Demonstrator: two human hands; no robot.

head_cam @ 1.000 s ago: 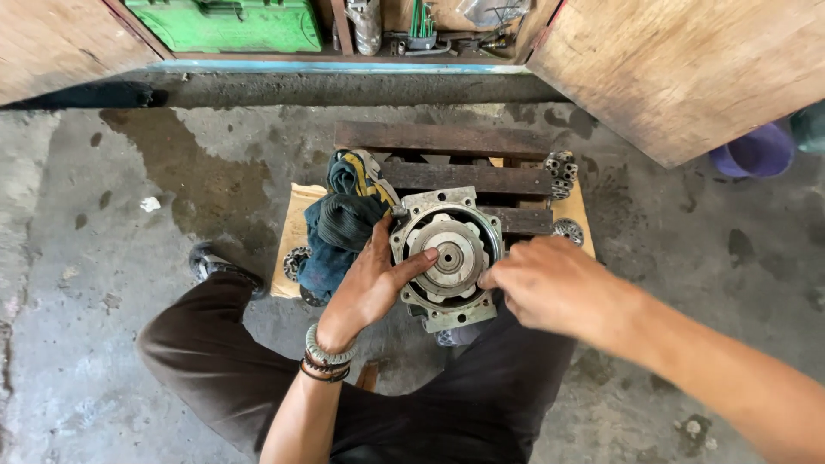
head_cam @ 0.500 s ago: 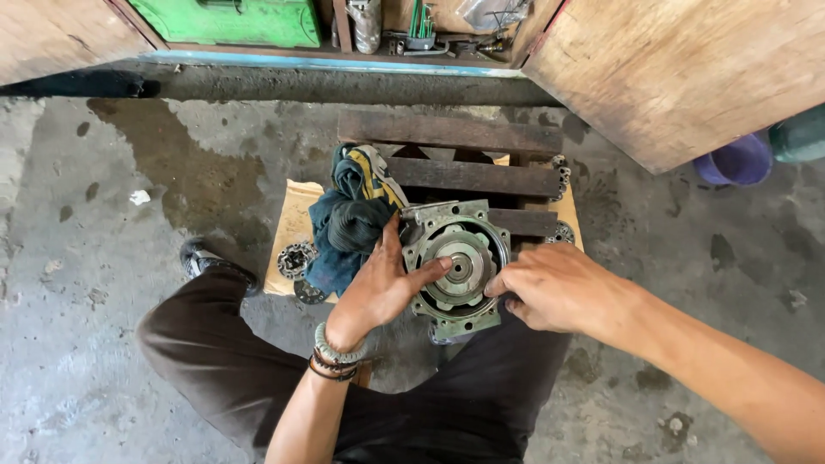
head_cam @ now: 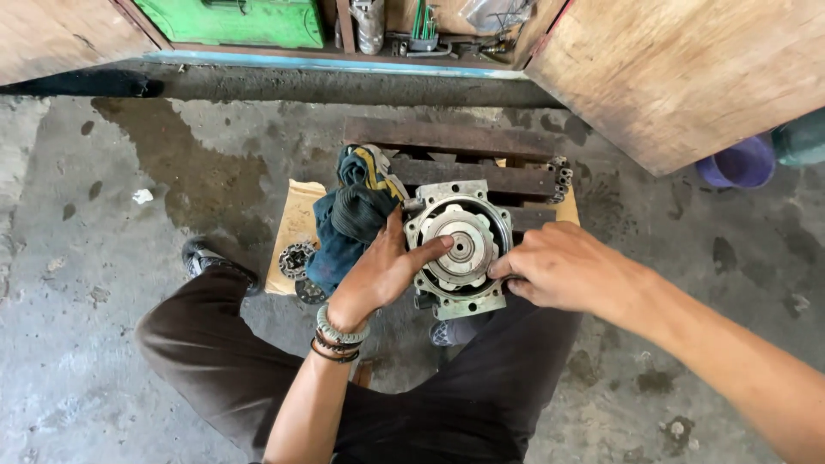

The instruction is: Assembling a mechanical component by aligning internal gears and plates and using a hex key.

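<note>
Grey concrete floor (head_cam: 103,283), stained and damp, fills most of the view, with plywood boards (head_cam: 679,69) at 1 o'clock and a green metal box (head_cam: 232,19) at 11 o'clock. A dark wooden pallet (head_cam: 447,137) lies at the centre, and on it a sheet of cardboard (head_cam: 292,232). On the cardboard stands the round metal housing (head_cam: 460,249) with a pale disc inside. It looks like cast metal, so I judge it heavy, stiff and perhaps oily; the square outer flange seems the safest place to take hold. A dark blue rag (head_cam: 348,228) lies touching it at 9 o'clock. The left hand (head_cam: 382,271) is mostly open, fingers spread, forefinger pressing on the disc, holding nothing. The right hand (head_cam: 559,266) is curled, fingertips pinching the housing rim at 3 o'clock. A small gear (head_cam: 296,258) lies beside the rag.
</note>
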